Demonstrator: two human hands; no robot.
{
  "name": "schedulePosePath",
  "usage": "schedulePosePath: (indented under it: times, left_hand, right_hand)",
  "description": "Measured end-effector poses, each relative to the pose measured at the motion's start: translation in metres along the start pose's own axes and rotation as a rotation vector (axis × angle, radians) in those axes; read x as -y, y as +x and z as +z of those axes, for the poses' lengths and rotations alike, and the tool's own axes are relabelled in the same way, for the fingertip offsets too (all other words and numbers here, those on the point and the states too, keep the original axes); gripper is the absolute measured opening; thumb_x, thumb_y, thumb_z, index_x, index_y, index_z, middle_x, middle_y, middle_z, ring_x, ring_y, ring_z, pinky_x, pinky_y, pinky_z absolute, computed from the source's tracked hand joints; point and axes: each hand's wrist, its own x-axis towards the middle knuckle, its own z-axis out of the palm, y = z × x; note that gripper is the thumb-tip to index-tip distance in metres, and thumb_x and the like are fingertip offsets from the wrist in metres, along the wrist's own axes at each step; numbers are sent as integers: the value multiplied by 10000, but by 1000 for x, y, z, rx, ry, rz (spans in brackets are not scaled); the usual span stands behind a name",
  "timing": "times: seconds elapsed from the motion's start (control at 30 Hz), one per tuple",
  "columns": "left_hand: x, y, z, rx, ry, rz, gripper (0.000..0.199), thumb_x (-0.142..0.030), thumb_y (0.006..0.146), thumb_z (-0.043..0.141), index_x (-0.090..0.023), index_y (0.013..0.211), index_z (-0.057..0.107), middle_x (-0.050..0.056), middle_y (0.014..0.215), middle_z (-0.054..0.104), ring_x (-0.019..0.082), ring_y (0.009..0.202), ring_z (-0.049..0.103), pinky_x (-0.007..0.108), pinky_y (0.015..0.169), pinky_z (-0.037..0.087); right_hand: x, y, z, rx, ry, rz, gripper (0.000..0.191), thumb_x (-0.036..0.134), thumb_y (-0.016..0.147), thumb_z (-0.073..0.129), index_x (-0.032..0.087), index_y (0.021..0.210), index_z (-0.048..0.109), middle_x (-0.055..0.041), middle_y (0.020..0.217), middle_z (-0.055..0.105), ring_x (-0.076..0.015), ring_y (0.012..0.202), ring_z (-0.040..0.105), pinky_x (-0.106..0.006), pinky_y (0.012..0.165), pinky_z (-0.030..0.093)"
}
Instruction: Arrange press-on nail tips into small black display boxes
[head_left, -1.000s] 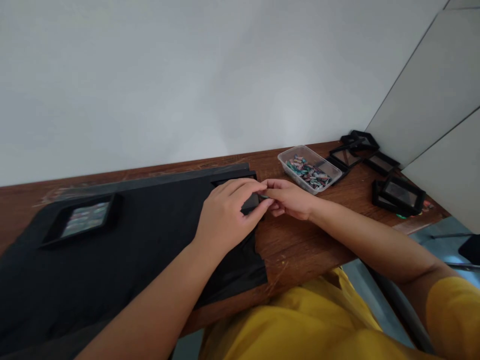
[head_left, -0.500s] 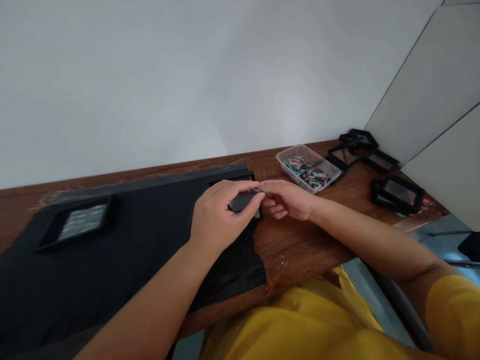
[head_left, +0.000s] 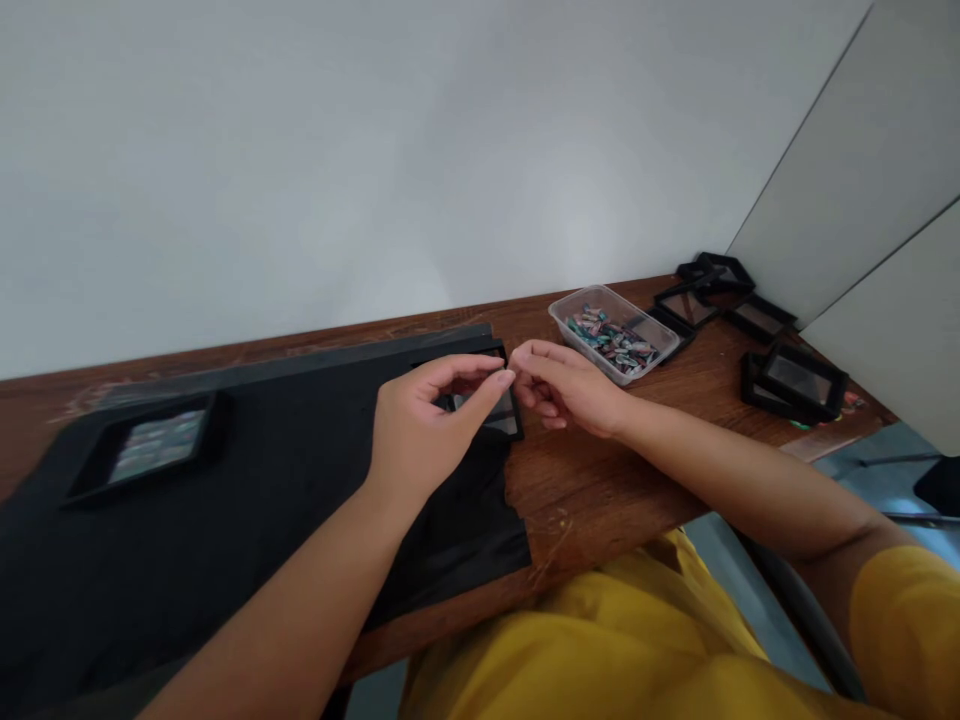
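My left hand (head_left: 414, 415) is closed in a pinch, its thumb and index fingertips almost meeting. Facing it, my right hand (head_left: 568, 388) also pinches, with the other fingers curled. The fingertips of both hands are very close together; whatever lies between them is too small and hidden to name. Under my left hand, a black frame box (head_left: 516, 422) with a greyish pane rests at the right end of a black cloth (head_left: 285, 520). My left hand covers much of that box.
Farther left on the cloth is another black frame box (head_left: 157, 443) holding pale, multicoloured pieces. A clear plastic tub (head_left: 556, 312) of small green, pink and grey pieces stands behind my right hand. Several black frame boxes (head_left: 799, 380) lie on the wooden table (head_left: 592, 490) at right.
A small dark greenish piece showed between my fingertips before; now it is hardly visible. My left hand has shifted slightly left, and the right-hand fingers have risen a little.
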Motion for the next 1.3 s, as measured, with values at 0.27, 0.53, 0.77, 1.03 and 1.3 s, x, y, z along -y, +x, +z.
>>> schedulePosePath:
  times: [0.27,0.53,0.77,1.03,1.3]
  left_hand:
    - [3,2,2,72,-94,-102,257,-516,847,845,-268,909,870,22,898,882,224,784,824,335,748,711]
    - [-3,4,3,84,-94,-106,210,-457,787,815,-277,882,865,16,873,872,214,770,809,332,770,696]
    - [-2,3,2,119,-71,-60,258,-458,804,799,-263,961,862,18,894,860,204,799,796,335,822,683]
    - [0,3,2,156,-63,-33,280,-449,821,768,-246,996,849,11,854,831,188,782,766,319,828,660]
    - [-5,4,1,188,-53,-76,245,-454,817,752,-268,938,854,7,838,827,193,764,749,317,786,653]
  right_hand:
    - [-11,7,-2,-73,-187,-161,462,618,1083,672,253,868,487,97,662,509,-61,487,404,-172,437,359]
    - [-19,10,-5,-137,-221,-285,562,766,958,752,252,884,535,73,694,510,-96,565,453,-228,478,386]
    - [-20,14,-8,-198,-325,-373,583,792,958,704,247,838,536,31,765,526,-138,729,496,-269,604,402]
    - [-22,15,-11,-207,-392,-361,571,784,978,659,250,832,518,35,778,515,-141,738,486,-300,661,417]
    - [-23,15,-12,-227,-399,-367,554,758,992,664,251,825,518,41,766,516,-138,724,481,-302,688,442]
